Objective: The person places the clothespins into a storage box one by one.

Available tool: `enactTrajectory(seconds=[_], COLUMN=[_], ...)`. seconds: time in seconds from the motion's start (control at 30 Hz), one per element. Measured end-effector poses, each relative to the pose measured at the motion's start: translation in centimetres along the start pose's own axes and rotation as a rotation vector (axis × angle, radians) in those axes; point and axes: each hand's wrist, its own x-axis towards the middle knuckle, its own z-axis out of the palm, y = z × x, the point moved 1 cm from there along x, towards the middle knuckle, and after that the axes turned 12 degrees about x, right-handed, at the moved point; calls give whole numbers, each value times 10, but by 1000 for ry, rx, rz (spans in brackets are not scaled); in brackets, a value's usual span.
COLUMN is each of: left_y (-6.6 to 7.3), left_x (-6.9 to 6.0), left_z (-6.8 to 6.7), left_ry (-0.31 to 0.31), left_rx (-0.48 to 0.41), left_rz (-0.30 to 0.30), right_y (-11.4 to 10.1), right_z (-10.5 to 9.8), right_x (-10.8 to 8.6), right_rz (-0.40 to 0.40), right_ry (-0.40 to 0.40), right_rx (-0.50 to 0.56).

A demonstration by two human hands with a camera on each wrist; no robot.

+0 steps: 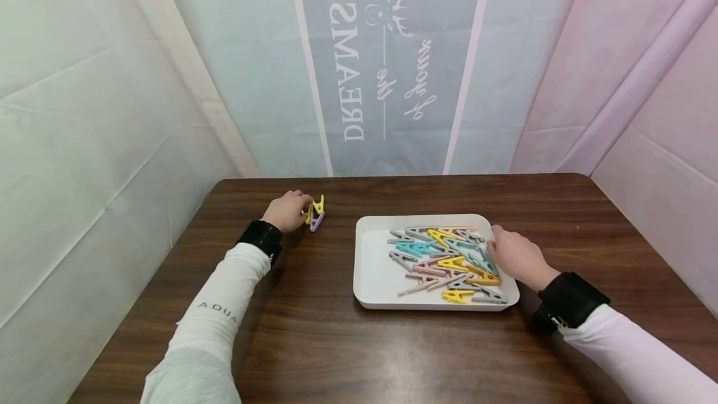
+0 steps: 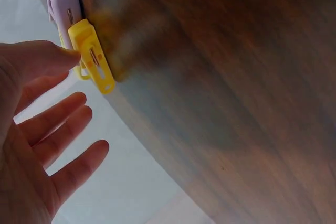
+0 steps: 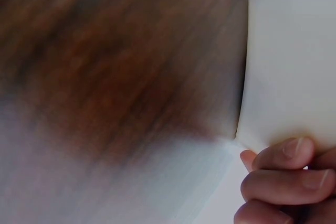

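At the table's far left, my left hand (image 1: 287,211) pinches a yellow clothespin (image 2: 93,59) between thumb and index finger; the other fingers are spread. Against it stand a purple clothespin (image 1: 316,222) and a second yellow clothespin (image 1: 320,205), the small group resting on the table. My right hand (image 1: 517,255) grips the right rim of a white tray (image 1: 370,267); its fingers (image 3: 281,186) are curled against the tray's outer wall. Inside the tray lies a loose heap of clothespins (image 1: 453,263) in yellow, orange, blue, grey and pink, mostly toward the right.
The dark wood-grain table (image 1: 336,354) has rounded far corners. Behind it hangs a pale fabric backdrop (image 1: 269,67) with printed lettering, and more cloth (image 1: 95,154) lines the left and right sides. Bare tabletop lies between the tray and the left-hand group.
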Motion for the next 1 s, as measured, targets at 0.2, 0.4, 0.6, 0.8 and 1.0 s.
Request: enactTrajectory(seconds=[0.2,0.4,0.6,0.8,1.0], left_y=[-1,-1,-2,-4,-10], left_x=[1,-1,0,-1,-1], left_z=[1,1,0,-1,3], left_ry=[-21,-23,-39,26,-21], left_rx=[11,-1,69,149,157], left_rz=[-16,12,56,75,31], right_y=[-1,-1,0,0,1], right_z=[-1,-1,0,-1,0], right_x=[0,0,-1,-1,0], right_rz=[0,-4,-8,-10,-5], right_ry=[-4,1,1,3,-4], right_rx=[5,3,4,2,8])
